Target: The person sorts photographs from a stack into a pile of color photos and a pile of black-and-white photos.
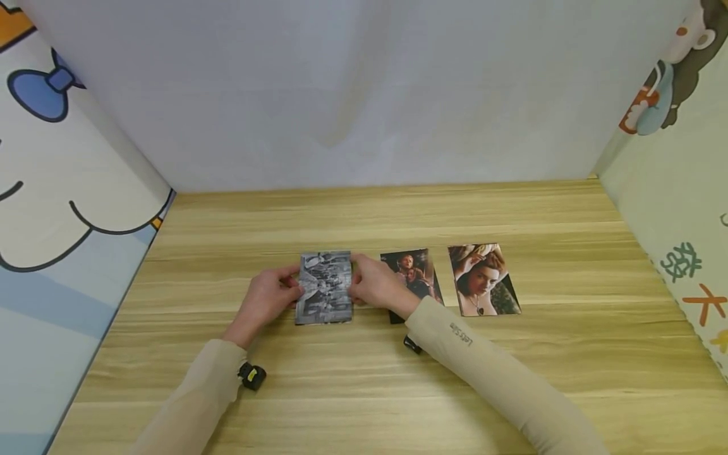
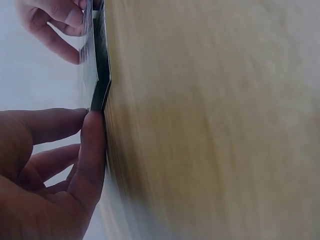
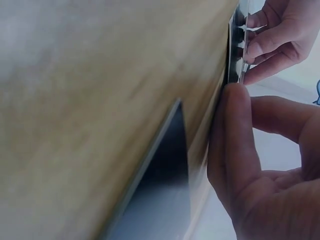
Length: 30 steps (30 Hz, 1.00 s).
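A black-and-white photo card showing a crowd of figures lies between my two hands, low over the table. My left hand pinches its left edge between thumb and fingers. On the opposite edge, my right hand grips the card, thumb nearest me and fingers toward the far corner. In the left wrist view the card edge looks dark and layered, slightly bent close to the left fingertips. The right forearm passes over the lower part of a colour photo card showing two people.
Right of that card lies another colour photo card, a portrait with a pendant. All rest on a wood-grain table. A pale wall rises behind it, with cartoon-printed panels at the sides.
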{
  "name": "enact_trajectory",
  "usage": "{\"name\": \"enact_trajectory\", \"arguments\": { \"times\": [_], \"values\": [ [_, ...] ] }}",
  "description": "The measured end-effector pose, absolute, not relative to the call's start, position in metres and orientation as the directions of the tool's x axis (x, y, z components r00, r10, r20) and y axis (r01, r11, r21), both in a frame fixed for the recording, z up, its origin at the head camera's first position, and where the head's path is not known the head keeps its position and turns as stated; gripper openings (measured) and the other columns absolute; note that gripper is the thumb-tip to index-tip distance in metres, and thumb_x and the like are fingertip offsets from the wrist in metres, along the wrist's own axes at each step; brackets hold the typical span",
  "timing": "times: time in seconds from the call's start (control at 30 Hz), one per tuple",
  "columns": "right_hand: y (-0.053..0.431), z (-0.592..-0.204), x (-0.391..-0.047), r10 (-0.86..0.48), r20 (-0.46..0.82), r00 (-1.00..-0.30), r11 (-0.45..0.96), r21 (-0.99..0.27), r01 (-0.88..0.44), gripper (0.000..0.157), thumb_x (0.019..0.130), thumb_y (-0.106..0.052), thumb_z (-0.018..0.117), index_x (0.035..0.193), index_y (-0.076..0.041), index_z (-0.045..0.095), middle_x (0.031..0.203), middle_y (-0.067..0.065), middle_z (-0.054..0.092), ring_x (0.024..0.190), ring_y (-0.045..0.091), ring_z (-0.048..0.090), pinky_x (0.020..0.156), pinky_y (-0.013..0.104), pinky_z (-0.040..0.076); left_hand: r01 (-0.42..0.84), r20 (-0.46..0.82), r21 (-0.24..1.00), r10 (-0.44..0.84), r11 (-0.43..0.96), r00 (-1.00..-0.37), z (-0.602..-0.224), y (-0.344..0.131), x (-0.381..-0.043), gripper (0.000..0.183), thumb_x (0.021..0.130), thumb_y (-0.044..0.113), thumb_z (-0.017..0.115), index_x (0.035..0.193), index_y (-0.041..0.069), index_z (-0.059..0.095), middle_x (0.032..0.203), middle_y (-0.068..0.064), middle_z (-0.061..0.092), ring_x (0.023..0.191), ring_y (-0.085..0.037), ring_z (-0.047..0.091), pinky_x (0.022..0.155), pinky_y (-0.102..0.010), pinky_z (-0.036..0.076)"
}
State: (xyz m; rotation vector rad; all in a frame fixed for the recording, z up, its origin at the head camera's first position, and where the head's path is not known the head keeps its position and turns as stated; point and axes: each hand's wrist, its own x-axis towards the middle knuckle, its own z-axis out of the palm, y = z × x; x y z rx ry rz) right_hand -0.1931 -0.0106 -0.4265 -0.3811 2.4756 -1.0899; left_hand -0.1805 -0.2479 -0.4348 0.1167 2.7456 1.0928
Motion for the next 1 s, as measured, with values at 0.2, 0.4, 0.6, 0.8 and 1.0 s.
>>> {"name": "enact_trajectory", "arguments": {
  "times": [0.2, 0.4, 0.6, 0.8, 1.0],
  "values": [
    [-0.0121, -0.4244, -0.1934, -0.389, -0.278, -0.878, 0.687, -0.723, -0.075, 0.070, 0.097, -0.007, 0.068, 0.159, -0.003, 0.036, 0.082, 0.000, 0.067, 0.063, 0.017, 0.063, 0.054, 0.029, 0.042, 0.021, -0.139, 0.652, 0.147, 0.758, -0.979, -0.4350, -0.2471, -0.1821, 0.049, 0.091, 0.004, 0.068, 0.137, -0.010, 0.060, 0.092, -0.010, 0.070, 0.066, -0.008, 0.061, 0.063, -0.025, 0.050],
    [-0.0129, -0.4234, -0.1940, -0.383, -0.290, -0.877, 0.703, -0.707, -0.073, 0.070, 0.096, -0.008, 0.068, 0.159, -0.003, 0.036, 0.081, -0.001, 0.067, 0.062, 0.016, 0.063, 0.054, 0.029, 0.042, 0.013, -0.153, 0.629, 0.140, 0.777, -0.978, -0.4355, -0.2473, -0.1840, 0.049, 0.091, 0.005, 0.068, 0.138, -0.008, 0.061, 0.092, -0.009, 0.071, 0.067, -0.010, 0.063, 0.062, -0.025, 0.049],
    [-0.0133, -0.4234, -0.1947, -0.384, -0.294, -0.875, 0.714, -0.696, -0.079, 0.071, 0.097, -0.008, 0.068, 0.160, -0.003, 0.036, 0.079, -0.002, 0.067, 0.061, 0.016, 0.062, 0.054, 0.029, 0.041, 0.001, -0.165, 0.621, 0.132, 0.784, -0.977, -0.4337, -0.2464, -0.1842, 0.049, 0.091, 0.005, 0.069, 0.139, -0.007, 0.061, 0.092, -0.008, 0.070, 0.066, -0.011, 0.062, 0.060, -0.025, 0.047],
    [-0.0132, -0.4235, -0.1944, -0.391, -0.297, -0.871, 0.712, -0.697, -0.081, 0.072, 0.097, -0.009, 0.067, 0.160, -0.004, 0.034, 0.078, -0.002, 0.068, 0.061, 0.016, 0.063, 0.056, 0.029, 0.042, 0.005, -0.156, 0.609, 0.126, 0.793, -0.980, -0.4339, -0.2462, -0.1849, 0.051, 0.090, 0.006, 0.069, 0.138, -0.007, 0.061, 0.091, -0.007, 0.071, 0.068, -0.011, 0.061, 0.063, -0.025, 0.046],
    [-0.0082, -0.4233, -0.1919, -0.391, -0.285, -0.875, 0.674, -0.736, -0.062, 0.071, 0.097, -0.013, 0.066, 0.160, -0.005, 0.035, 0.082, -0.001, 0.068, 0.063, 0.016, 0.062, 0.058, 0.030, 0.043, 0.006, -0.150, 0.610, 0.122, 0.793, -0.981, -0.4337, -0.2459, -0.1826, 0.054, 0.090, 0.009, 0.068, 0.140, -0.008, 0.059, 0.093, -0.007, 0.071, 0.072, -0.014, 0.060, 0.064, -0.027, 0.045]
  ]
}}
